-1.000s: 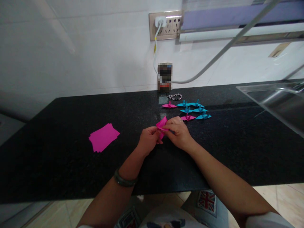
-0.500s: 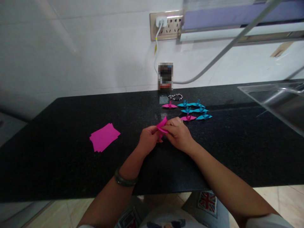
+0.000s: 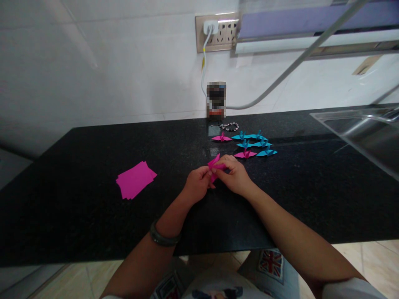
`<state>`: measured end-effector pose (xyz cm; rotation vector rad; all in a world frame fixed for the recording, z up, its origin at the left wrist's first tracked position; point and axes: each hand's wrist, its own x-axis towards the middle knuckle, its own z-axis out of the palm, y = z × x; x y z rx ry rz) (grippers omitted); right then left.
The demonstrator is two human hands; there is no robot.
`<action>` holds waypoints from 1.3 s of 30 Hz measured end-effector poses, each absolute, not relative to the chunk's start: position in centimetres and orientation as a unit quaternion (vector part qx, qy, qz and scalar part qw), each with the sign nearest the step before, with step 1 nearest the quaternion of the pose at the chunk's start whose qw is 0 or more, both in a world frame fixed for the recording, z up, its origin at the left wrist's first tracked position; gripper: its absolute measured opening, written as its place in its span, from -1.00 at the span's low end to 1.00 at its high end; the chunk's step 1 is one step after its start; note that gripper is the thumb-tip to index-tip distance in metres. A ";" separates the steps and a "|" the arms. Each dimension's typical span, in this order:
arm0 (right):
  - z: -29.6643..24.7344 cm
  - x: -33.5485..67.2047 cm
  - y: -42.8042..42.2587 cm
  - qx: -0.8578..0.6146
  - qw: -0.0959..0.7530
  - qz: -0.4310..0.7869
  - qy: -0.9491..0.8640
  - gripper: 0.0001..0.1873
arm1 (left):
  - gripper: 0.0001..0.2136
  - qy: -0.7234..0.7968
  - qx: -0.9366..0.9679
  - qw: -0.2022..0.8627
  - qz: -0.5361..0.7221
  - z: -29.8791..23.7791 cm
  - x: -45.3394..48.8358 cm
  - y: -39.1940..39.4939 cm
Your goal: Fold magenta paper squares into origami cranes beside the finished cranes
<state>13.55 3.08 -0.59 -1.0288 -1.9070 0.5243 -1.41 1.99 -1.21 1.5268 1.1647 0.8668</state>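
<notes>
Both my hands meet over the middle of the black countertop (image 3: 77,232). Between them is a small, partly folded piece of pink paper (image 3: 214,164). My left hand (image 3: 197,187) pinches its lower edge with closed fingers. My right hand (image 3: 233,176) pinches its upper right part, fingers pressed together. A dark bracelet is on my left wrist. Just behind my right hand lie several folded paper cranes, pink (image 3: 246,154) and blue (image 3: 254,137).
A loose stack of pink paper squares (image 3: 135,180) lies to the left. At the back stand a small blurred device (image 3: 216,101) with a white cable, and a bead bracelet (image 3: 229,126). A steel sink (image 3: 358,128) is at the right.
The pink paper has been pressed narrower between my fingers. My hands have closed slightly together; everything else on the counter is unmoved.
</notes>
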 end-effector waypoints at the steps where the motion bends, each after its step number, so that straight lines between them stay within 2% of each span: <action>1: -0.6 13.6 3.1 -0.409 0.440 0.220 -0.768 -0.90 | -0.80 0.480 0.630 0.494 0.359 -1.3 -1.4 2.0; 10: -0.8 14.0 3.5 -0.392 0.427 0.265 -0.771 -0.89 | -0.82 0.483 0.615 0.508 0.360 -1.4 -1.4 2.1; 17: -0.5 14.0 3.1 -0.378 0.387 0.130 -0.831 -0.81 | -0.80 0.486 0.549 0.543 0.410 -1.3 -1.3 2.3; 20: -0.3 14.1 3.0 -0.392 0.401 0.073 -0.825 -0.81 | -0.81 0.481 0.524 0.551 0.437 -1.2 -1.3 2.3; 23: -0.3 14.3 3.1 -0.416 0.417 0.037 -0.807 -0.82 | -0.79 0.478 0.518 0.546 0.454 -1.3 -1.4 2.4; 26: -0.3 14.5 3.1 -0.429 0.399 0.021 -0.810 -0.82 | -0.76 0.473 0.517 0.540 0.466 -1.6 -1.6 2.4; 32: -0.3 14.6 3.1 -0.416 0.359 0.042 -0.835 -0.80 | -0.75 0.469 0.522 0.532 0.474 -1.7 -1.6 2.4; 39: -0.3 14.4 3.0 -0.392 0.412 0.126 -0.813 -0.80 | -0.76 0.479 0.505 0.534 0.479 -1.3 -1.4 2.3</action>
